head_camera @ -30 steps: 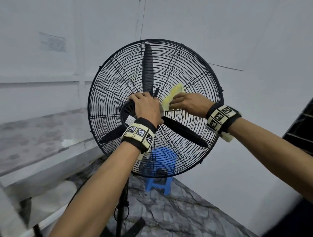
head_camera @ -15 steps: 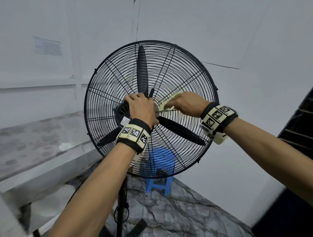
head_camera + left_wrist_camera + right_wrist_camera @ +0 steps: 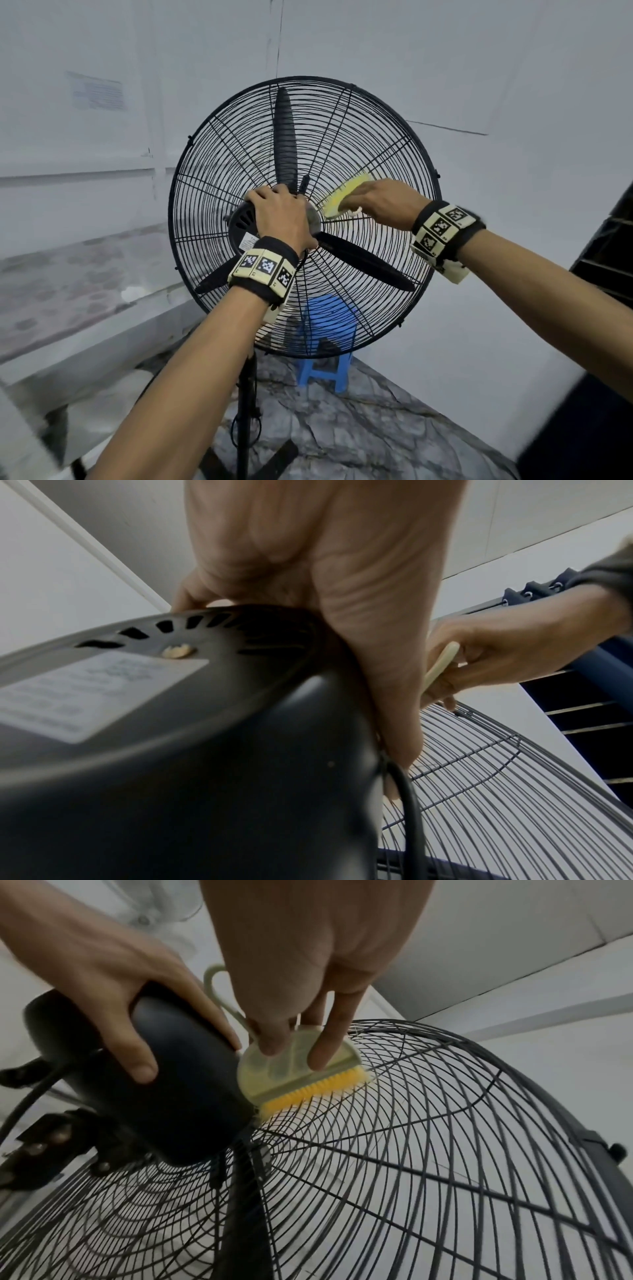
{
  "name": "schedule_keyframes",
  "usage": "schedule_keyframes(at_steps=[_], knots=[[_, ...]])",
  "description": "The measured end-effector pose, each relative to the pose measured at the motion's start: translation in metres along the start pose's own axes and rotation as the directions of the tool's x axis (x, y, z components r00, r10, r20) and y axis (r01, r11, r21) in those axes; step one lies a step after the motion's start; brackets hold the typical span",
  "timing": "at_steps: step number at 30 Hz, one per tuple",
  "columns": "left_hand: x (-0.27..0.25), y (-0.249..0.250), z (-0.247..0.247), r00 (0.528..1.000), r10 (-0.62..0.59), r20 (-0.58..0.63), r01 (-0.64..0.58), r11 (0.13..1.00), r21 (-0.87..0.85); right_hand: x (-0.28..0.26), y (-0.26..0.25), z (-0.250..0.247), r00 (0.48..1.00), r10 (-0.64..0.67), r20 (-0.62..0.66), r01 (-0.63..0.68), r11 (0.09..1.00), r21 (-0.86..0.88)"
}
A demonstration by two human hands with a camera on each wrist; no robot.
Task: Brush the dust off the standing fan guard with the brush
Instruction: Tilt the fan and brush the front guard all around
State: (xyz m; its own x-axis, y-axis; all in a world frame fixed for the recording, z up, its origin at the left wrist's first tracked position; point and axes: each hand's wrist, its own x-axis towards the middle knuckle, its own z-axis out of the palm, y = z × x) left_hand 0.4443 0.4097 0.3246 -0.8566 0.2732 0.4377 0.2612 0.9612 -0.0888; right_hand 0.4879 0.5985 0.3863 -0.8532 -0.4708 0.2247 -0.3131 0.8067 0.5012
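A black wire fan guard point(image 3: 370, 137) faces away from me, its rear side towards me on a standing pole point(image 3: 244, 411). My left hand point(image 3: 279, 214) grips the black motor housing point(image 3: 171, 723) at the hub, fingers curled over its top point(image 3: 113, 1031). My right hand point(image 3: 376, 198) holds a pale green half-round brush point(image 3: 291, 1066) with yellow bristles point(image 3: 315, 1093) pressed on the guard's wires just right of the housing. The same brush point(image 3: 346, 195) shows yellow in the head view. Black blades point(image 3: 284, 144) sit inside the guard.
A blue plastic stool point(image 3: 325, 342) stands behind the fan on the marbled floor point(image 3: 359, 428). A white wall runs behind, a grey ledge point(image 3: 68, 325) lies to the left, and a dark shelf or curtain point(image 3: 609, 246) is at the right edge.
The brush swept inward towards the hub, then back outward and up along the wires right of the housing. My left hand kept its grip on the motor housing.
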Motion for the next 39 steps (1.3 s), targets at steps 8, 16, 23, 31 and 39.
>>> schedule_keyframes(at_steps=[8,16,23,31,39], knots=[[0.002,0.000,0.003,1.000,-0.015,-0.007,0.015,1.000,-0.002,0.004,0.004,0.004,0.998,0.019,-0.059,-0.018,1.000,0.016],[0.002,0.004,0.002,1.000,-0.017,-0.002,0.017,1.000,-0.001,0.014,0.010,-0.003,0.998,0.015,-0.062,-0.011,0.997,0.080],[0.003,0.003,0.002,1.000,-0.023,0.000,0.023,1.000,-0.008,-0.002,0.017,0.015,0.999,0.001,-0.045,0.004,0.995,0.100],[0.002,-0.002,0.004,1.000,-0.023,-0.016,0.022,1.000,-0.018,0.002,0.028,0.007,0.997,-0.002,-0.074,0.009,0.995,0.098],[0.001,0.003,0.004,1.000,-0.018,-0.015,0.018,1.000,-0.004,0.019,0.037,-0.006,0.991,0.070,-0.112,-0.044,0.975,0.216]])
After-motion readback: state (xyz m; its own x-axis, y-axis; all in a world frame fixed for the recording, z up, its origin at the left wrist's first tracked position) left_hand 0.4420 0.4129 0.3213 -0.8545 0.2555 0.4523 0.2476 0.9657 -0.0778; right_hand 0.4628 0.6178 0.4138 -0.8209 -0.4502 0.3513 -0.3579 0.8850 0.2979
